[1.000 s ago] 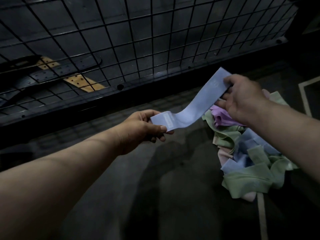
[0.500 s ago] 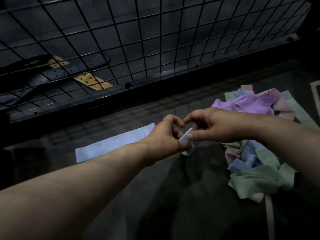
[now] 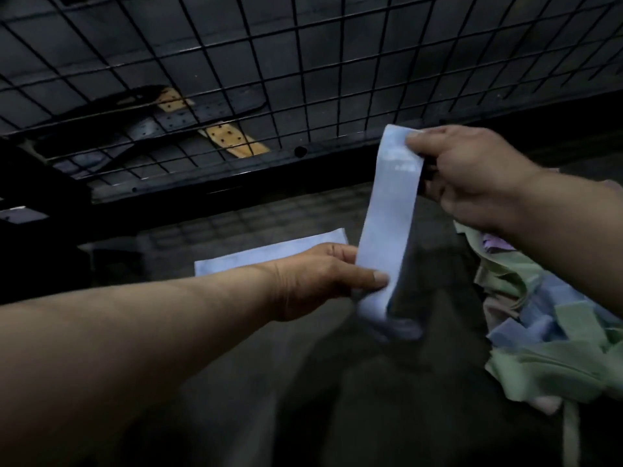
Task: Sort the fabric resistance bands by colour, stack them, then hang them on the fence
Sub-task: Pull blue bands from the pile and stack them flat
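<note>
Right hand [image 3: 472, 176] is raised, fingers and thumb curled round the upper end of a pale blue band [image 3: 387, 224], gripping it at the top right corner. Left hand [image 3: 323, 281] is lower and to the left. Its thumb lies on the front face of the same band near the lower end, pinching it against the fingers behind.

The band hangs nearly upright between the two hands, slightly tilted. Its bottom fold is blurred just below the left thumb.

A second pale blue band [image 3: 269, 256] lies flat on the floor [image 3: 371, 399] behind the left hand, partly hidden by the wrist and near the base of the wire fence [image 3: 303, 79].

A pile of bands [image 3: 546, 348] sits on the floor at the right, under the right forearm: green, blue, pink and a little purple, tangled together.

The fence is black square mesh. Behind it a tan perforated strip [image 3: 232, 139] lies among dark material; what either is cannot be told. Lighting is dim.
</note>
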### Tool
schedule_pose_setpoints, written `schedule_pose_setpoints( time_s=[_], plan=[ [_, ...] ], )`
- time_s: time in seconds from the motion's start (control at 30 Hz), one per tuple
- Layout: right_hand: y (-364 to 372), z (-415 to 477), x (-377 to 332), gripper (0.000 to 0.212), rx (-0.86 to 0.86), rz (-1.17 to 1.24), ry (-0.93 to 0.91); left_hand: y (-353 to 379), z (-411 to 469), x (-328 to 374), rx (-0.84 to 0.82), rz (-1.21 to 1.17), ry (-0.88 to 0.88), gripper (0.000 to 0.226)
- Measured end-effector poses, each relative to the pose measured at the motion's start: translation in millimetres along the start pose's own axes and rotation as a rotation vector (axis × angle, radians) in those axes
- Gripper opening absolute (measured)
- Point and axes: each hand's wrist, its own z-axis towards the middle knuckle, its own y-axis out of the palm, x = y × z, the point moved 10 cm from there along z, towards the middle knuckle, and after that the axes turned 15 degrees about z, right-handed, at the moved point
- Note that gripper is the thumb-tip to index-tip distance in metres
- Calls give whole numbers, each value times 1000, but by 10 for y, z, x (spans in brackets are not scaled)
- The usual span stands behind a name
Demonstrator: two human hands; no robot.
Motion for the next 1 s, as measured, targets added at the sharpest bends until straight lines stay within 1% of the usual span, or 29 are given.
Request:
schedule_pose_setpoints(
  time_s=[0.07, 0.1, 0.13, 0.2, 0.3, 0.33, 0.43, 0.5, 0.6, 0.67, 0.73, 0.77, 0.83, 0.9, 1.0],
  plan=[
    [-2, 153, 137, 9, 82, -5, -17, -210, -192, -249, 16, 7, -78, 15],
    [-21, 223, 222, 11, 117, -34, -24, -364, -292, -375, 54, -2, -121, 21],
    [-31, 278, 325, 13, 138, -61, -16, -557, -402, -525, 116, -11, -172, 29],
    [-42, 345, 548, 15, 143, -138, 13, -979, -680, -801, 265, 1, -260, 34],
    [-43, 356, 863, 12, 142, -245, 63, -1464, -1074, -1050, 410, -21, -301, 42],
    [-33, 355, 968, 16, 147, -259, 86, -1626, -1184, -1128, 476, -33, -318, 41],
    [65, 369, 1223, 19, 125, -354, 152, -2072, -1430, -1273, 681, -19, -360, 16],
    [158, 401, 1300, 18, 85, -439, 150, -2299, -1488, -1338, 782, -21, -352, 15],
    [216, 443, 1367, 15, 72, -501, 114, -2422, -1429, -1478, 874, -72, -311, 9],
    [178, 477, 1439, 14, 103, -515, 104, -2422, -1336, -1577, 928, -123, -275, 8],
    [102, 499, 1515, 11, 140, -542, 101, -2397, -1278, -1649, 978, -107, -273, 7],
    [66, 512, 1540, 10, 147, -573, 97, -2385, -1263, -1673, 999, -90, -279, 9],
    [11, 525, 1587, 18, 137, -655, 87, -2376, -1279, -1706, 1055, -61, -293, 15],
    [-10, 527, 1599, 21, 120, -716, 77, -2399, -1295, -1698, 1108, -35, -289, 20],
    [10, 563, 1598, 21, 82, -781, 43, -2418, -1257, -1622, 1135, 51, -275, 24]
  ],
)
